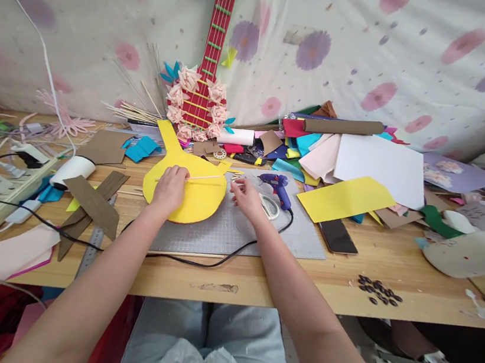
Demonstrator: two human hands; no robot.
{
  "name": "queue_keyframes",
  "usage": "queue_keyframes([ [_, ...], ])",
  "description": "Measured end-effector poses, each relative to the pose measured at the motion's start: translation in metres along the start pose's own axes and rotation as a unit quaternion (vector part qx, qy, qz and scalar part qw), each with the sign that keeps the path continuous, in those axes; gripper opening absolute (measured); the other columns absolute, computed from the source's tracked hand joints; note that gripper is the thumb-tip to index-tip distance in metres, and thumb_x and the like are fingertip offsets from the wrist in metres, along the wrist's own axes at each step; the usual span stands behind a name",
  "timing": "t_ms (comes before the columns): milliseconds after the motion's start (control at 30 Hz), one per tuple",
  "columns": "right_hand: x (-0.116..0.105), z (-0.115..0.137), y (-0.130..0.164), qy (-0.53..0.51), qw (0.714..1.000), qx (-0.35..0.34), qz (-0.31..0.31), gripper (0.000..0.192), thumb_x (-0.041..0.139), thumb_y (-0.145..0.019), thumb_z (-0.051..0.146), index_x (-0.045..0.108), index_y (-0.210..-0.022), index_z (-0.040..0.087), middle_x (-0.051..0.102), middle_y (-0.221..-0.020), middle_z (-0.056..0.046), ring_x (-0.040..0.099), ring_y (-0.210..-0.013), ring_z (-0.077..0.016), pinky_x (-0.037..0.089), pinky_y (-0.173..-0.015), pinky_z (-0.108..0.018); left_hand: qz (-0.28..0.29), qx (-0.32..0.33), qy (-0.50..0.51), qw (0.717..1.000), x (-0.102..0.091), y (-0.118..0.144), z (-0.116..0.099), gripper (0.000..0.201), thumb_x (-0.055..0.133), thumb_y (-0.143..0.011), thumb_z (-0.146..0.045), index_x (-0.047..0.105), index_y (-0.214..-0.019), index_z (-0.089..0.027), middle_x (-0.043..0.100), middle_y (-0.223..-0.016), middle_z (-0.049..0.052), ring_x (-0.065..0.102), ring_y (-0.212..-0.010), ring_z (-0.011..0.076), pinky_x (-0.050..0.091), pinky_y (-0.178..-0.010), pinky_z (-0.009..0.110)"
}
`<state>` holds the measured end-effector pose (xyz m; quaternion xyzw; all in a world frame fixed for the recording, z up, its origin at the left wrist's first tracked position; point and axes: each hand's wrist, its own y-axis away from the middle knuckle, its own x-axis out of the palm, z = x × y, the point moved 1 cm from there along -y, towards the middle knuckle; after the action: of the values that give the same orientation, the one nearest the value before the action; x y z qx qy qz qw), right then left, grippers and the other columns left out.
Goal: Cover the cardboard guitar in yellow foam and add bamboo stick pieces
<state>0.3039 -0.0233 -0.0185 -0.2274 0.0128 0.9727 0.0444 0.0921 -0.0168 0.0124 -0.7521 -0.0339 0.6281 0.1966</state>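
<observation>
Left hand [170,188] presses flat, fingers together, on yellow foam shape [192,190], pinning thin stick [201,176]. Right hand [247,197], fingers loosely apart, empty, near glue gun [275,184]. Risk: stick rolling askew; cord [214,258] snagging forearm at counter [256,281] front edge.

The left hand [170,188] covers part of the yellow cutout [192,190] and one end of the thin stick [202,177]. The glue gun [276,185] nozzle sits behind the right hand [247,198]. The paper guitar [204,81] loses its head at the top edge. The dark bits [377,290] on the worktop [256,278] are too small to identify.
</observation>
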Motion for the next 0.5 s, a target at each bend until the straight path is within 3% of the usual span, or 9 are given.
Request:
queue_keyframes([
  [67,-0.026,0.002,0.001,0.204,0.977,-0.039,-0.048,0.020,0.049,-0.083,0.036,0.055,-0.094,0.019,0.065,-0.092,-0.007,0.061,-0.085,-0.0199,0.047,-0.074,-0.034,0.016,0.018,0.037,0.999,-0.004,0.001,0.001,0.022,0.035,-0.085,-0.016,0.054,-0.094,-0.017,0.058,-0.096,0.011,0.051,-0.092,0.0229,0.040,-0.077,0.033],
  [200,-0.056,-0.006,0.008,0.441,0.897,0.002,0.003,0.023,0.048,-0.082,0.024,0.056,-0.100,0.013,0.060,-0.109,-0.016,0.056,-0.102,-0.0276,0.043,-0.082,-0.037,0.072,0.018,0.038,0.997,-0.013,0.002,-0.008,0.031,0.031,-0.089,-0.035,0.057,-0.092,-0.018,0.062,-0.090,0.009,0.055,-0.088,0.0237,0.040,-0.072,0.033],
  [333,-0.050,-0.015,0.015,0.495,0.869,0.017,0.004,0.035,0.048,-0.082,0.022,0.049,-0.112,0.006,0.057,-0.112,-0.022,0.055,-0.106,-0.0268,0.042,-0.084,-0.033,0.130,-0.030,0.021,0.991,-0.016,0.006,-0.024,0.041,0.024,-0.090,-0.040,0.056,-0.111,-0.024,0.065,-0.093,0.007,0.059,-0.086,0.0248,0.041,-0.068,0.033],
  [400,-0.048,-0.016,0.014,0.492,0.870,0.022,-0.003,0.036,0.050,-0.081,0.025,0.051,-0.110,0.005,0.059,-0.109,-0.023,0.056,-0.105,-0.0263,0.042,-0.084,-0.032,0.143,-0.002,0.050,0.989,-0.016,0.008,-0.032,0.041,0.028,-0.089,-0.030,0.049,-0.124,-0.027,0.064,-0.101,0.005,0.059,-0.091,0.0219,0.041,-0.072,0.031],
  [500,-0.056,-0.014,0.014,0.458,0.888,0.043,0.031,0.031,0.055,-0.077,0.034,0.059,-0.094,0.008,0.064,-0.099,-0.019,0.059,-0.098,-0.0273,0.044,-0.079,-0.032,0.117,0.046,0.099,0.987,-0.020,0.015,-0.039,0.040,0.031,-0.086,-0.023,0.056,-0.118,-0.022,0.060,-0.112,0.005,0.056,-0.100,0.0186,0.040,-0.077,0.027],
])
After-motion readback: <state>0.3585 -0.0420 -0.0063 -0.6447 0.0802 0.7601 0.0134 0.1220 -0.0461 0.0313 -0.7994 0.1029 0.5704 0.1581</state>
